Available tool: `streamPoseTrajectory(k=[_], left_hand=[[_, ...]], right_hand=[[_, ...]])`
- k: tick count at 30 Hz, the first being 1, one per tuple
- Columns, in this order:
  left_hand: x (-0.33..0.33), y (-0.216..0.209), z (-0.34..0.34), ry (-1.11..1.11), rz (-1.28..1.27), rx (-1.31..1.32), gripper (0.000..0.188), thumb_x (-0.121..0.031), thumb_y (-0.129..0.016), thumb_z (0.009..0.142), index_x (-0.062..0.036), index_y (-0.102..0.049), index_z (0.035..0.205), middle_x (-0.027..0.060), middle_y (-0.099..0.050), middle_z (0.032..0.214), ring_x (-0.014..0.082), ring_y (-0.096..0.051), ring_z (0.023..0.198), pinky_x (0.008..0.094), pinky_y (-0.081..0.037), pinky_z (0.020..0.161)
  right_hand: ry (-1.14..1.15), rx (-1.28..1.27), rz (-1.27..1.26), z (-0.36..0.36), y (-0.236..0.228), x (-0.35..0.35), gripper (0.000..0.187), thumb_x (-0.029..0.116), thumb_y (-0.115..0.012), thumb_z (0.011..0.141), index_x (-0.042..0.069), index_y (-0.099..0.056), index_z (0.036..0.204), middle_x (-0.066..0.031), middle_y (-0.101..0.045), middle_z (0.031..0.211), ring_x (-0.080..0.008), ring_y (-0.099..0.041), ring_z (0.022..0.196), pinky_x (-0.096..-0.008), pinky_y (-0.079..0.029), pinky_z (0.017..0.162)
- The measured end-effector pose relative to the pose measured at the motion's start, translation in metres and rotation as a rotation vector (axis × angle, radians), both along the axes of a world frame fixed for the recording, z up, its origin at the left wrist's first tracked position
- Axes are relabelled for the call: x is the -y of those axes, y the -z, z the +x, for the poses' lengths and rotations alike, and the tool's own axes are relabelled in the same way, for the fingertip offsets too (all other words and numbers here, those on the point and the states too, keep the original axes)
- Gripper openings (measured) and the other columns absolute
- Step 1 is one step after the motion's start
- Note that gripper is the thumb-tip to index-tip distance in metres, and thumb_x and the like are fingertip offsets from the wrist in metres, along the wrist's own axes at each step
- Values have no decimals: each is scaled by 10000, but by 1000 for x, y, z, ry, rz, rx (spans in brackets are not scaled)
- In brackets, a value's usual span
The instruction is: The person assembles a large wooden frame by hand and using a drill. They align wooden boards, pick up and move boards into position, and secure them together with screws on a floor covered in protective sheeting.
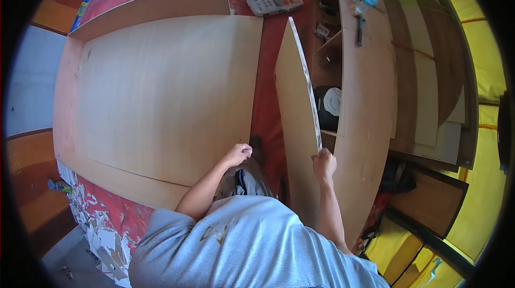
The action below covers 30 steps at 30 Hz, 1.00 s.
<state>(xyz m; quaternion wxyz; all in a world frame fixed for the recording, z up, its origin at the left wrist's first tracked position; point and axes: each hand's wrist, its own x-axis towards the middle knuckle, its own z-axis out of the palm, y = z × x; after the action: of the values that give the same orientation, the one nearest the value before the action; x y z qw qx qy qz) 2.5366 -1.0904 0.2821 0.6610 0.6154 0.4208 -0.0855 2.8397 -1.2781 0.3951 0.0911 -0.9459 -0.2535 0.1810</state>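
Right hand [324, 163] gripping upright panel [296, 111]

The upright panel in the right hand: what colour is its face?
Light tan wood on the upright panel, seen in the head view.

A narrow plywood panel [294, 121] stands on edge right of centre in the frame, running from near the top middle down toward the lower middle. Its broad pale tan face turns left; its thin top edge shows a light strip. It leans slightly. At its near end, the right hand [324, 165] has its grip closed over the top edge, beside the open wooden cabinet [370, 121].
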Motion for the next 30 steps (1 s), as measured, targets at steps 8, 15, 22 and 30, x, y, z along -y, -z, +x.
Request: streamPoseTrajectory(k=[8,15,22,30], left_hand=[[27,39,-60,200,176,121,166,-50,-555,871,-71,-620,720,115,-569,693,269,-572,693,424,-463,631],[29,54,-134,-196,-256,-305,238,-296,-590,1035,-101,-674,1143,56,-739,1022,152,-695,911,332,-569,731],[57,60,-173,-408,-387,-345,244,-290,-596,1031,-90,-705,1118,63,-745,996,172,-696,909,356,-573,743],[128,92,-195,-215,-250,-348,249,-269,-590,1033,-68,-728,1081,75,-746,966,184,-697,895,359,-577,751]], right_hand=[[-84,69,93,86,66,-111,105,92,-670,747,1,-659,797,-255,-705,846,-422,-701,844,-552,-559,767],[-50,-31,169,111,104,-208,207,170,-674,766,10,-718,890,-246,-721,918,-419,-708,895,-503,-560,826],[-16,-72,185,96,154,-239,192,142,-669,762,2,-718,884,-252,-721,906,-421,-710,891,-500,-563,821],[-25,-26,171,90,194,-218,163,125,-667,746,-7,-668,841,-261,-710,856,-442,-705,830,-519,-565,778]])
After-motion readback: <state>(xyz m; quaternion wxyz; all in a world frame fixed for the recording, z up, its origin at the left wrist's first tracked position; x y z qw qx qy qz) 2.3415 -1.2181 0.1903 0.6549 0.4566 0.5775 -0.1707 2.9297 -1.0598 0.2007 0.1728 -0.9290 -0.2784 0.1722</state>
